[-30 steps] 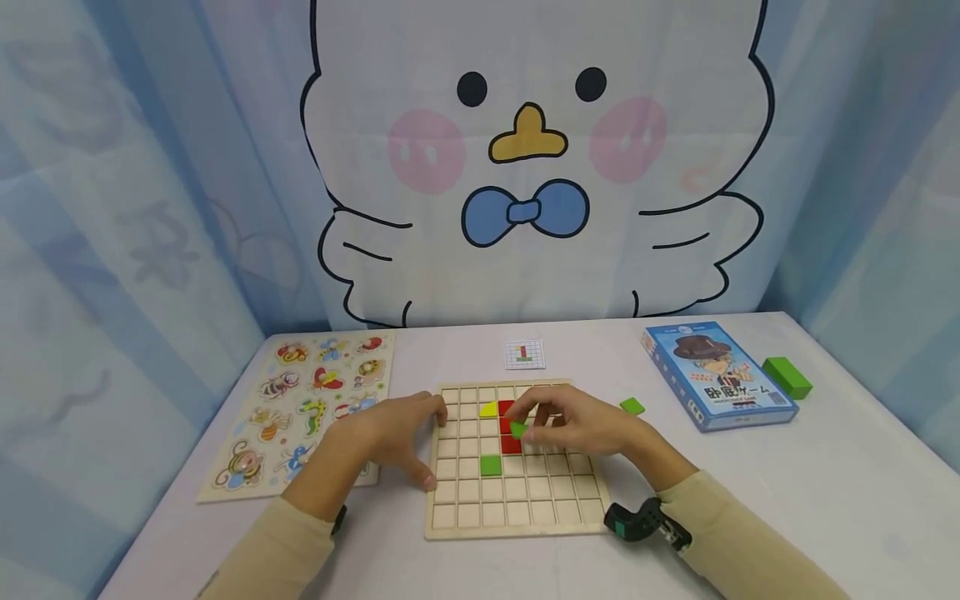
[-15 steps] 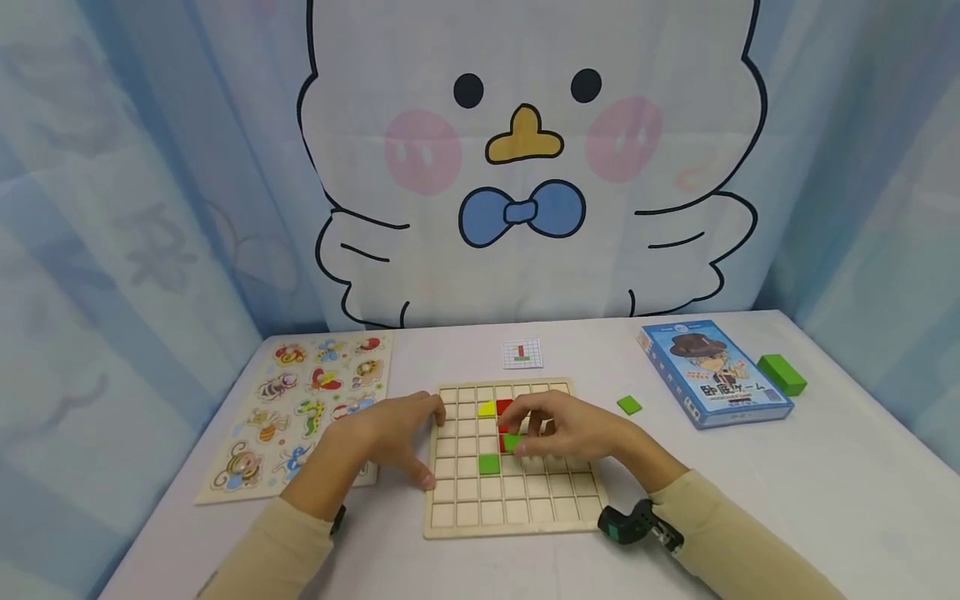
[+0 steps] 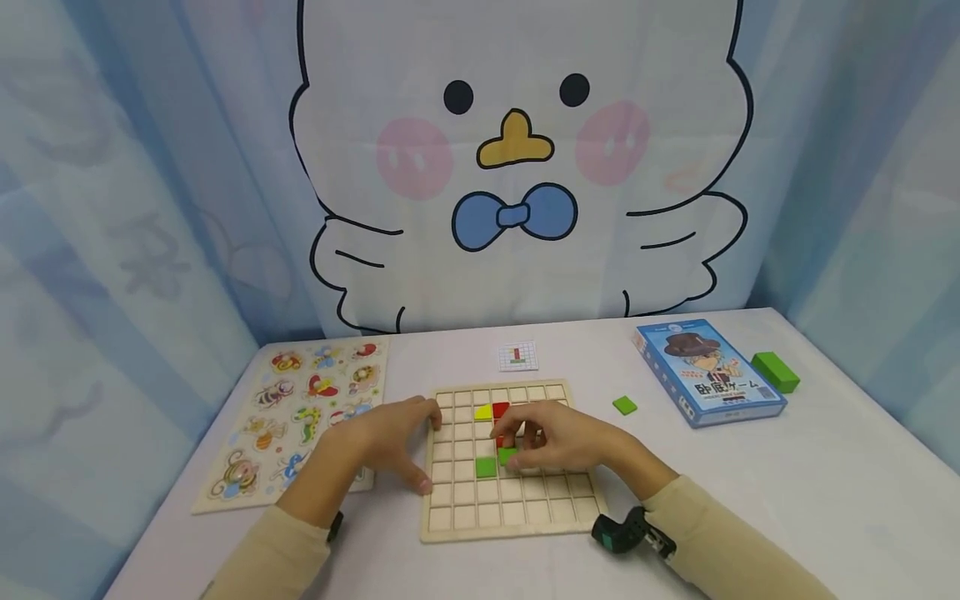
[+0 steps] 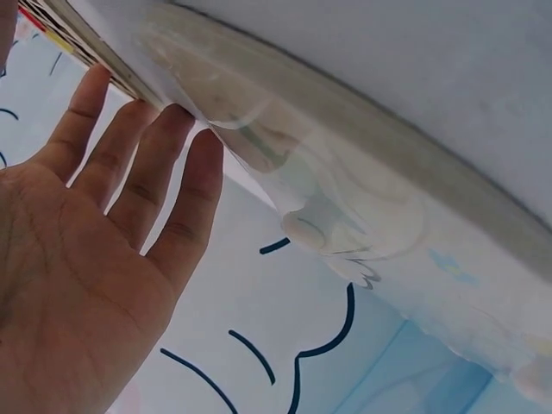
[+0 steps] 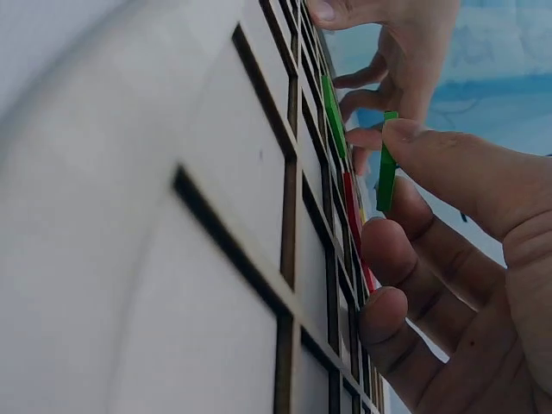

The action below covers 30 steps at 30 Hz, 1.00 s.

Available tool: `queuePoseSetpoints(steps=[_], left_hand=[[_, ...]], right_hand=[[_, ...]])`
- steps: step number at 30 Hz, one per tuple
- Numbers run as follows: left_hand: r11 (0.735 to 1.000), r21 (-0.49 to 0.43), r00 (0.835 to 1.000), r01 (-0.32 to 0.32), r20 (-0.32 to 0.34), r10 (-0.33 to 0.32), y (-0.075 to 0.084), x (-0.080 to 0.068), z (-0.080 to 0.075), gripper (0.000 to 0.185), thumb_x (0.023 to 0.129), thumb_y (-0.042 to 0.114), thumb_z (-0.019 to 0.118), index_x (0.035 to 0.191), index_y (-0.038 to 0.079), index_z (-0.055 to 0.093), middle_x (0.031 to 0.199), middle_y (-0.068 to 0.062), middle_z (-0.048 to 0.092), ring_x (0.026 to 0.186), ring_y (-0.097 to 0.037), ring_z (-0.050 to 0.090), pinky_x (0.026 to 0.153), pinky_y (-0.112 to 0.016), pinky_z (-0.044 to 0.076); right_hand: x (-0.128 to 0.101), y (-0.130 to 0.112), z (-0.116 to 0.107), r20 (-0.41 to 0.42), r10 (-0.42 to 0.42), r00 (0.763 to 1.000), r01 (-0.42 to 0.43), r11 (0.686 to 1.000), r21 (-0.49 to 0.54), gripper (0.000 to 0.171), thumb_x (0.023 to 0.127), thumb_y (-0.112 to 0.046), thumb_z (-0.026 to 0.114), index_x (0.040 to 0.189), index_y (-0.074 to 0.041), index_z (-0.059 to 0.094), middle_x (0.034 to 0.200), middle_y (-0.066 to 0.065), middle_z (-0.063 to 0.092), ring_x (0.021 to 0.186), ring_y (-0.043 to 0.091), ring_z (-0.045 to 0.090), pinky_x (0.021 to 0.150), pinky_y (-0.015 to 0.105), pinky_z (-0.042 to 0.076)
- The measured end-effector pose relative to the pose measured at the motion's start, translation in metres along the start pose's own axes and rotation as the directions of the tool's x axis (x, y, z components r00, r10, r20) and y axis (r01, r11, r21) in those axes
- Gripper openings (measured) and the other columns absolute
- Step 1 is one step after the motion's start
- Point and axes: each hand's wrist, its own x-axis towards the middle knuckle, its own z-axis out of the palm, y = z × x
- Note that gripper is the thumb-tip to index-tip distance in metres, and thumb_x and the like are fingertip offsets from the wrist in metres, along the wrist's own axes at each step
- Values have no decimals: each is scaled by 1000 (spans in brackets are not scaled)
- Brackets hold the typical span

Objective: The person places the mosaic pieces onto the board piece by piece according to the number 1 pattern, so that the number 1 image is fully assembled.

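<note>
My right hand (image 3: 558, 442) pinches a green tile (image 3: 507, 455) just over the wooden grid board (image 3: 510, 521), at 3 o'clock of the seated green square (image 3: 486, 467). Left hand (image 3: 390, 437) lies flat, steadying the edge. Three pieces in, one spare tile (image 3: 624, 405) on the bench.

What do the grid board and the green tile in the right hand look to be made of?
Grid board: likely light unfinished plywood, pale matte grain with dark, seemingly laser-cut lines. Green tile, pinched by the right hand: thin, flat, evenly painted; wood or plastic, cannot tell.
</note>
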Motion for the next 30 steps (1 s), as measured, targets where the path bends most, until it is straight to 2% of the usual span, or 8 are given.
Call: queuePoseSetpoints(steps=[10, 17, 22, 30], left_hand=[[1000, 8, 1000, 5, -9, -5, -1, 1, 2, 74, 65, 44, 98, 122, 27, 55, 128, 4, 56, 112, -18, 55, 106, -47, 47], [1000, 8, 1000, 0, -7, 0, -1, 0, 2, 74, 65, 44, 98, 122, 26, 55, 130, 4, 56, 114, -18, 55, 108, -47, 46], [1000, 14, 1000, 13, -9, -13, -6, -3, 2, 75, 63, 45, 98, 122, 27, 56, 127, 5, 56, 111, -17, 55, 107, -47, 47], [1000, 14, 1000, -26, -12, 26, -3, 2, 1, 74, 64, 46, 98, 121, 27, 55, 123, 7, 56, 108, -17, 55, 105, -46, 47]], right_hand=[[1, 1, 3, 0, -29, 1000, 29, 999, -23, 33, 91, -22, 81, 121, -17, 69, 103, -2, 68, 80, 11, 60, 73, 25, 52], [2, 2, 9, -20, -17, 1000, 16, 998, -63, 33, 89, -21, 82, 119, -18, 69, 100, -5, 66, 74, 8, 56, 69, 22, 50], [7, -2, 12, -10, -20, 1000, 19, 996, -90, 32, 90, -22, 82, 119, -18, 68, 100, -4, 65, 75, 7, 56, 70, 23, 50], [1, -4, 6, 9, -1, 1000, 2, 993, -115, 30, 91, -21, 81, 118, -18, 69, 100, -3, 66, 78, 12, 58, 71, 24, 51]])
